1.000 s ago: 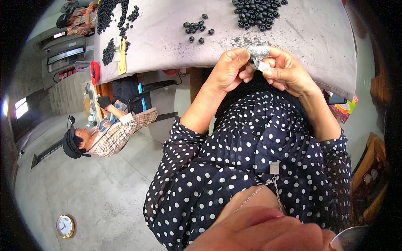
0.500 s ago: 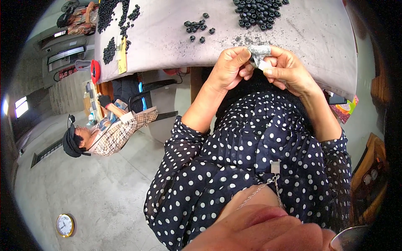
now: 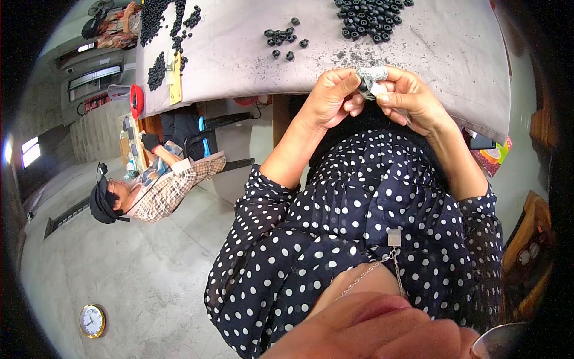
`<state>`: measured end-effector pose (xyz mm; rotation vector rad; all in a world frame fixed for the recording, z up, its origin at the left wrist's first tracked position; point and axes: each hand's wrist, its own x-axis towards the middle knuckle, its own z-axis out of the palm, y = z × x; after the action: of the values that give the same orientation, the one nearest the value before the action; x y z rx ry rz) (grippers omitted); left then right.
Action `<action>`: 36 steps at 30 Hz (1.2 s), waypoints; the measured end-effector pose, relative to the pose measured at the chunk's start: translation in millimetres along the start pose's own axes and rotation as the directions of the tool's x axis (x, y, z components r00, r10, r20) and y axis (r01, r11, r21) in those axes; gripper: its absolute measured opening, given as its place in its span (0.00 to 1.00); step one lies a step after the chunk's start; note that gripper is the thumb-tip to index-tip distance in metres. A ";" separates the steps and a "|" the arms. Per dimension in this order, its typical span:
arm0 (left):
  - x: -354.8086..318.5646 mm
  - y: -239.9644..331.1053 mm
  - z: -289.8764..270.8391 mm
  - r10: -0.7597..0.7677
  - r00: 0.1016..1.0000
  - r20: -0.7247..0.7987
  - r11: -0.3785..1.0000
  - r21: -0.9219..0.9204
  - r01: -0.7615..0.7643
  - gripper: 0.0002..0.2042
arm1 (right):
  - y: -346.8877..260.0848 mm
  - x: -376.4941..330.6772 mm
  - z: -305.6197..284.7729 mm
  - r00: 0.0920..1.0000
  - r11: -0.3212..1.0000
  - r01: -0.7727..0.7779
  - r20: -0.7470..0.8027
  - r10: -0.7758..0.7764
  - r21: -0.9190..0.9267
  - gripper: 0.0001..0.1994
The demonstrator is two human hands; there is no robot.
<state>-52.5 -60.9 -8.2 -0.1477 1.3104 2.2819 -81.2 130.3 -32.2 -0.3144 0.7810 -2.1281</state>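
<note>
- Hands met at upper centre-right of the frame, just off the near edge of the table (image 3: pixel 454 78); left hand (image 3: pixel 329 99) and right hand (image 3: pixel 412 99) were touching fingertip to fingertip.
- Both were pinched together on one small grey piece (image 3: pixel 372 76), with a dark bit tucked under it that was too small to make out.
- Grey piece sat between the two thumbs, right at the gap where the hands joined; neither hand was clearly nearer, though the right fingertips wrapped more of it.
- Long axis of the piece could not be told; it looked short and lumpy, lying roughly left-to-right across the fingertips.
- Nearest loose stock: small cluster of black rings (image 3: pixel 284 39) lay up and left of the left hand, near but apart; bigger heap of black rings (image 3: pixel 372 17) lay straight up from the hands at the top edge.
- More black rings (image 3: pixel 158 24) were strewn along the table's upper-left end, with a yellow strip (image 3: pixel 175 84) beside them.
- Table surface was pale grey, dusted with dark crumbs close to the hands.
- Polka-dot sleeves (image 3: pixel 263 197) ran from the lower frame up to the hands.
- Room: bare concrete floor (image 3: pixel 119 269), a seated person in a plaid shirt (image 3: pixel 170 188) at middle left, a red round object (image 3: pixel 137 100) by the table end, a round clock (image 3: pixel 92 321) at lower left.
</note>
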 end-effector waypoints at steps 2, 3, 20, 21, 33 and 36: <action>-1.2 4.0 1.2 -0.002 1.000 -0.021 1.000 -0.012 0.002 0.10 | -0.5 -1.8 3.2 1.000 1.000 0.004 0.021 -0.005 0.006 0.19; -1.9 9.0 0.3 0.008 1.000 -0.025 1.000 -0.009 -0.009 0.10 | 0.7 -2.5 4.1 1.000 1.000 0.012 0.007 -0.012 -0.027 0.18; 38.5 61.0 -34.0 0.699 0.685 0.202 -0.116 0.979 -0.170 0.07 | -1.8 -3.2 4.7 0.992 0.987 -0.011 -0.129 -0.010 -0.162 0.14; 47.3 53.3 -29.3 0.664 0.710 0.235 -0.138 0.972 -0.192 0.06 | -3.2 -3.5 5.2 0.992 0.986 -0.010 -0.129 -0.011 -0.166 0.14; 76.0 46.9 -30.7 0.479 0.877 -0.023 0.321 0.935 -0.150 0.09 | -7.0 -3.6 4.0 0.991 0.989 -0.063 -0.127 0.046 -0.137 0.16; 77.7 46.4 -34.1 0.463 0.886 -0.014 0.366 0.914 -0.177 0.11 | -8.0 -4.2 6.7 0.989 0.986 -0.070 -0.143 0.048 -0.151 0.16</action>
<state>-147.0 -79.9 -15.8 0.2160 2.7568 1.4774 -80.5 134.4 -21.8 -0.2234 1.0281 -2.0538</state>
